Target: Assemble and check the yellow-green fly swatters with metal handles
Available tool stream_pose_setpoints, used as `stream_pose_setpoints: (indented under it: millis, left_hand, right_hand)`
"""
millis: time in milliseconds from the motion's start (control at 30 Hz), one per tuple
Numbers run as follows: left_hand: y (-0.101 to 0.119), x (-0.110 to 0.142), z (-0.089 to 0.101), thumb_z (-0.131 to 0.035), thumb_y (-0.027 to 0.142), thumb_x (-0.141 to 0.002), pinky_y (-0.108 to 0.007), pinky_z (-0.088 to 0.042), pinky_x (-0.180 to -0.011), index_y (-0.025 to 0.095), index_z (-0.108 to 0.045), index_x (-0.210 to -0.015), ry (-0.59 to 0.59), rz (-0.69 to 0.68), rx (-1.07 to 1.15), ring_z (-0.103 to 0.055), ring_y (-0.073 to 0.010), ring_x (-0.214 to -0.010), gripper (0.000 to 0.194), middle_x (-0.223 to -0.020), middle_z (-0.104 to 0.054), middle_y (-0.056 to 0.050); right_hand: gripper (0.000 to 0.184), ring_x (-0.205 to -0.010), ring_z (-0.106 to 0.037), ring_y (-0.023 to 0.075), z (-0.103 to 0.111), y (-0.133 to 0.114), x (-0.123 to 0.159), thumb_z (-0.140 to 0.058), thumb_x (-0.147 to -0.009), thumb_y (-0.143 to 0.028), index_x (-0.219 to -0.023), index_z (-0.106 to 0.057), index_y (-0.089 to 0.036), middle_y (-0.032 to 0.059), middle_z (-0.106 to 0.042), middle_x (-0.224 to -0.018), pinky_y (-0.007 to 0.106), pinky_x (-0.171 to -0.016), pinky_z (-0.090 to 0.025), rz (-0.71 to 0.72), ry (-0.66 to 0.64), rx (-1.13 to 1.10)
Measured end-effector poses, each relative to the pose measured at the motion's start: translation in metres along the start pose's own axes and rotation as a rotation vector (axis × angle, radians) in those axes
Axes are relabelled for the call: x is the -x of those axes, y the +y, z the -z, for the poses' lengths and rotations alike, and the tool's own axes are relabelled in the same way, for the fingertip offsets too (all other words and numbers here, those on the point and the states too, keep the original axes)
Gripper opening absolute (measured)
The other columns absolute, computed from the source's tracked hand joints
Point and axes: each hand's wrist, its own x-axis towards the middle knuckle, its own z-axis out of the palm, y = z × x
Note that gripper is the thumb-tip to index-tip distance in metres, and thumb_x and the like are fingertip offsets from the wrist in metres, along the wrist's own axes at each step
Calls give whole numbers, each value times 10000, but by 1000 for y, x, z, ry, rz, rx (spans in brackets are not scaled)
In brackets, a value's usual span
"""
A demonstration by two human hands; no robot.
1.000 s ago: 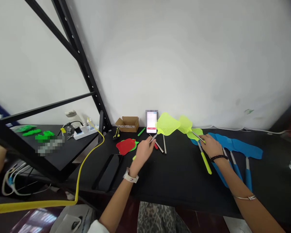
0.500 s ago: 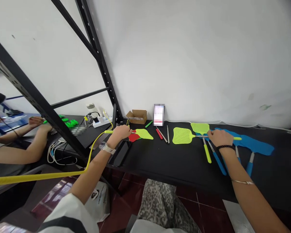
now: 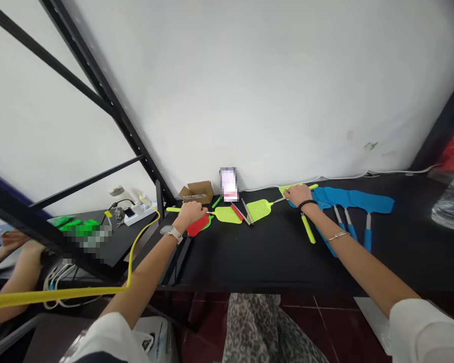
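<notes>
My left hand [image 3: 190, 214] is closed around the shaft of a yellow-green fly swatter [image 3: 229, 215]. Its mesh head points right and its handle sticks out to the left. A second yellow-green fly swatter [image 3: 261, 210] is gripped in my right hand [image 3: 298, 194], its head pointing left toward the first one. Beneath my left wrist lies a red fly swatter [image 3: 196, 227] with green under its edge. Just below my right hand rests another yellow-green swatter handle [image 3: 308, 230]. Several blue fly swatters [image 3: 371, 201] lie fanned to the right.
Loose metal rods [image 3: 247, 212] and a red handle [image 3: 236, 213] lie between the two swatter heads. Against the wall are an open cardboard box [image 3: 199, 192] and a phone [image 3: 229, 184]. A black shelf frame [image 3: 126, 133] rises at left, where another person's arms [image 3: 20, 264] show.
My right hand has moved left with its swatter, bringing the two swatter heads closer together. The view has turned to the right. My left hand keeps its hold.
</notes>
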Motion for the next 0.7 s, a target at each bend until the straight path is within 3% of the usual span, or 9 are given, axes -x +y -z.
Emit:
stream_pose_setpoints:
  millis: [100, 200, 333, 533, 700]
  left_hand:
    - [-1, -9, -13, -359, 368, -857, -356, -433, -778, 62, -658, -818, 17, -4, -16, -595, -280, -916, 429, -920, -632, -193]
    - [-1, -15, -26, -319, 377, -838, -324, -423, -712, 89, -676, -768, 16, -19, -7, -614, -276, -860, 464, -858, -652, -169]
    - [6, -21, -40, -303, 399, -835, -305, -409, -672, 129, -675, -721, 3, -62, 49, -616, -264, -829, 473, -837, -656, -140]
    - [37, -24, -49, -292, 373, -840, -286, -403, -662, 143, -690, -765, 29, -127, 119, -611, -246, -813, 466, -823, -654, -129]
    - [56, -18, -56, -259, 378, -857, -280, -372, -632, 158, -698, -770, 79, -218, 123, -608, -240, -758, 498, -776, -659, -125]
  right_hand:
    - [380, -798, -590, 250, -6, -10, -5, -389, -890, -277, -743, -684, -89, 167, -656, -809, 330, -768, -341, 24, 21, -12]
    - [417, -695, -578, 219, -6, -9, -3, -386, -891, -283, -607, -648, -126, 124, -655, -712, 329, -759, -334, 29, 33, -17]
    - [479, -586, -533, 184, -1, 8, 6, -375, -898, -308, -488, -566, -148, 89, -604, -576, 331, -754, -316, 33, 61, 10]
    - [498, -446, -407, 137, 11, 44, 28, -383, -897, -318, -439, -500, -162, 34, -468, -434, 303, -682, -300, 17, 72, 55]
    - [525, -429, -343, 130, 25, 61, 40, -396, -899, -329, -399, -423, -171, 26, -414, -390, 311, -773, -306, 5, 168, 121]
